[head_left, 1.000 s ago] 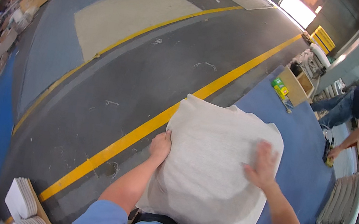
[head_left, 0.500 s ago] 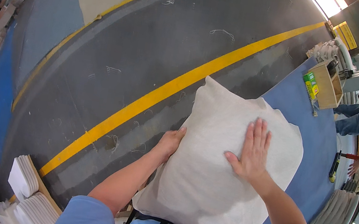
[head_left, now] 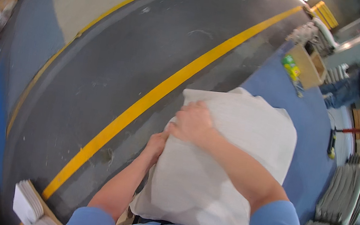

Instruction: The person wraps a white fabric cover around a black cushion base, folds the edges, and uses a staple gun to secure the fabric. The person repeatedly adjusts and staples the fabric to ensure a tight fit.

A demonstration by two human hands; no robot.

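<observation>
A broad piece of off-white fabric (head_left: 223,165) lies in front of my body, spread over something flat and stiff whose kind is hidden. It reaches from my shirt to the blue work surface (head_left: 308,155). At the cloth's left edge, my left hand (head_left: 155,145) is closed on the border, its fingers partly out of sight beneath. My right hand (head_left: 193,121) crosses over the cloth to that same edge, just beyond the left one. Its fingers are curled down on the fabric at the edge, and the thumb points toward my left hand.
Stacks of grey-white padded pieces (head_left: 339,192) stand at the right. A wooden box (head_left: 307,66) and a green-yellow packet (head_left: 291,67) sit at the surface's far end. Another person (head_left: 356,87) works at the right. White panels (head_left: 29,204) are stacked at lower left; a yellow line (head_left: 144,100) crosses the floor.
My right hand has gone from lying flat on the middle of the cloth to its left edge, fingers now curled. The left hand stays at the edge. The view has shifted.
</observation>
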